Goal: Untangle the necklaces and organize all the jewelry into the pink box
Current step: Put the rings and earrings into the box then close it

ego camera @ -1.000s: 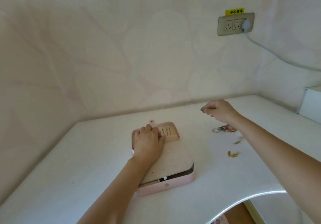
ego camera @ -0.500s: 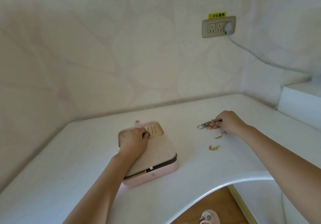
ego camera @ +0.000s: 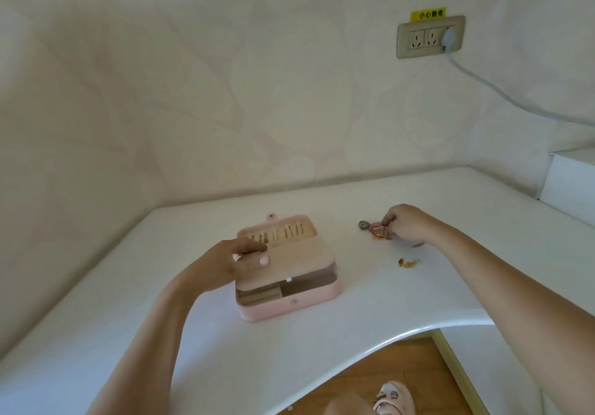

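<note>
Left hand (ego camera: 238, 261) has come off the far slotted end of the beige inner panel (ego camera: 299, 260) and now sits at its left edge. The gap under the panel's near edge is wider than 0.5 s ago, so the lower compartments are exposed. Right hand (ego camera: 405, 225) hasn't moved, still on the tangle of jewelry (ego camera: 377, 232).

Pink jewelry box (ego camera: 289, 310) is open mid-counter (ego camera: 96, 302), snap-tab end toward the wall. Panel is tilted, near edge raised off the base. The slots at its far end hold a few thin pieces, too small to identify. Underneath: ring-roll compartment (ego camera: 257, 295) on the left, plain compartment (ego camera: 306, 286) on the right.

Left thumb and forefinger reach across the panel's left edge, close together. Can't tell if they pinch it or just rest there.

Right fingers are curled and clamped on the tangle, which has a red cord in it and lies on the counter right of the box, well apart from it. Round metal piece (ego camera: 363, 224) sits at the tangle's left end. Small gold pieces (ego camera: 407, 263) lie loose, nearer the counter's front edge, not touching the tangle.

Wall outlet (ego camera: 418, 38) has a grey plug (ego camera: 448, 37) in its right socket, cable running off right. Shoe (ego camera: 394, 397) on the wooden floor below the counter's curved edge.
</note>
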Demonstrator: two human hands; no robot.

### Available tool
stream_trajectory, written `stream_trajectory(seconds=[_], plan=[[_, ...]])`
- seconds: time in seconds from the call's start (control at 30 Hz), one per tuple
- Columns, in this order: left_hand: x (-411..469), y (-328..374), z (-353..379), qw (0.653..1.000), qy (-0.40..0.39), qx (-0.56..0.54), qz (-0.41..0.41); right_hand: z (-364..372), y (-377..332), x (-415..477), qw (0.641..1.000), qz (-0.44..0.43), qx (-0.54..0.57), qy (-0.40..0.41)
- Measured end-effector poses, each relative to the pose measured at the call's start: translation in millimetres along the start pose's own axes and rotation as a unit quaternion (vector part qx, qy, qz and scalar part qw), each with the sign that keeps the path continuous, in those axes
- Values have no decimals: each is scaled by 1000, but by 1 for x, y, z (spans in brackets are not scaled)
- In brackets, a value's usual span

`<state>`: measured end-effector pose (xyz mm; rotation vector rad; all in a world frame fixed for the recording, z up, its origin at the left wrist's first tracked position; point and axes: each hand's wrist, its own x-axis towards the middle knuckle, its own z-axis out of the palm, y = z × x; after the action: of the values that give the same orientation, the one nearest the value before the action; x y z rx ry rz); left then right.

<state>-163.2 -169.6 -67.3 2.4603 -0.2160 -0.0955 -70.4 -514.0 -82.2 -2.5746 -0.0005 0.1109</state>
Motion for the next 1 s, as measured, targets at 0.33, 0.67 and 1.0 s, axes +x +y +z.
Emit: stream_trajectory(seconds=[0.33,0.67,1.0], plan=[[-14,9,-6,980,-174,79,-44,-8,4,-3,965,3,260,-29],[-6,13,-3,986,112,-116,-52,-17,6,1,971,-50,234,-23],[21,-2,23,961,239,-32,-136,-22,-5,-12,924,-94,368,-56]])
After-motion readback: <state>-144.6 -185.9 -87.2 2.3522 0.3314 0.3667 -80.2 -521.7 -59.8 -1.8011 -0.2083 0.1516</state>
